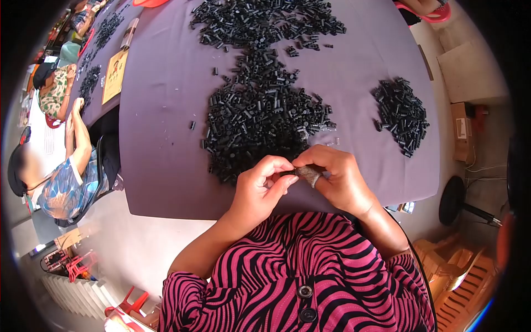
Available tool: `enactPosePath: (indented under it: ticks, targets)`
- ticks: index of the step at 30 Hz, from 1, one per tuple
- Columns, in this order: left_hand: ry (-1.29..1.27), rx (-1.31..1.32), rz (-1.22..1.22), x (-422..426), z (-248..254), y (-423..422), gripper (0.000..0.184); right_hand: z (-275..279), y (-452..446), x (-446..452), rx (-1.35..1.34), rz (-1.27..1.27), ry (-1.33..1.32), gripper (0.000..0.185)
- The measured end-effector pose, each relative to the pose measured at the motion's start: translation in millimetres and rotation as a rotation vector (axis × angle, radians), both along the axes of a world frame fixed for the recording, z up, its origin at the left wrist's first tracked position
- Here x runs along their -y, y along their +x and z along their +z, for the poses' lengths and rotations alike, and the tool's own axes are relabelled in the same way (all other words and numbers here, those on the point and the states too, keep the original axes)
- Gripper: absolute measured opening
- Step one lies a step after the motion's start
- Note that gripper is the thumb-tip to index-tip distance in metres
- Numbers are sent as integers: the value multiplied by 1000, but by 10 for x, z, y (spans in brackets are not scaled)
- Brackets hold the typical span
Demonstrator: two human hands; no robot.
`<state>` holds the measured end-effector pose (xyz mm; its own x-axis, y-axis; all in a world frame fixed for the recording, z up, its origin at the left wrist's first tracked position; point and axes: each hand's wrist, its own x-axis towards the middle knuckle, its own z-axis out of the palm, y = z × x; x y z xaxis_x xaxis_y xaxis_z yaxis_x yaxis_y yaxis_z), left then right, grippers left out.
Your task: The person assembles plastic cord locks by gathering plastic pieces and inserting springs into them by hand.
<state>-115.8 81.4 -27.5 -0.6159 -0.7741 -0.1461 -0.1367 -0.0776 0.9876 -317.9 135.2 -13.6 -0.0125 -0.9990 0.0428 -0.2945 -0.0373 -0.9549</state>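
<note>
Close to the table's front edge, my left hand [258, 187] and my right hand [338, 178] meet fingertip to fingertip. Both are closed in a pinch around a small black cylindrical piece [287, 172], mostly hidden by the fingers. A greyish-brown cover [308, 176] wraps my right thumb. Just beyond my hands lies a big pile of small black cylindrical pieces [249, 122], with a few tiny silvery coiled bits [333, 141] at its right side. Off to the right is a smaller separate pile of black pieces [402, 116].
A grey cloth covers the table [160, 149]. More black pieces [271, 22] heap up at the far end. Two people sit at the left, one in a blue patterned shirt [61, 188], beside a yellow card [114, 76]. A cardboard box [463, 133] and an orange plastic chair [462, 282] stand right.
</note>
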Motion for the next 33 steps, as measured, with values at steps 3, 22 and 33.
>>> enactPosePath:
  ticks: [3, 22, 33]
  targets:
    - [0, 0, 28, 10, 36, 12, 18, -21, 9, -41, 153, 17, 80, 26]
    - [106, -102, 4, -27, 40, -55, 12, -6, 13, -62, -26, -38, -150, 30]
    - [252, -150, 174, -103, -150, 38, 25, -142, 227, -101, -45, 46, -194, 47]
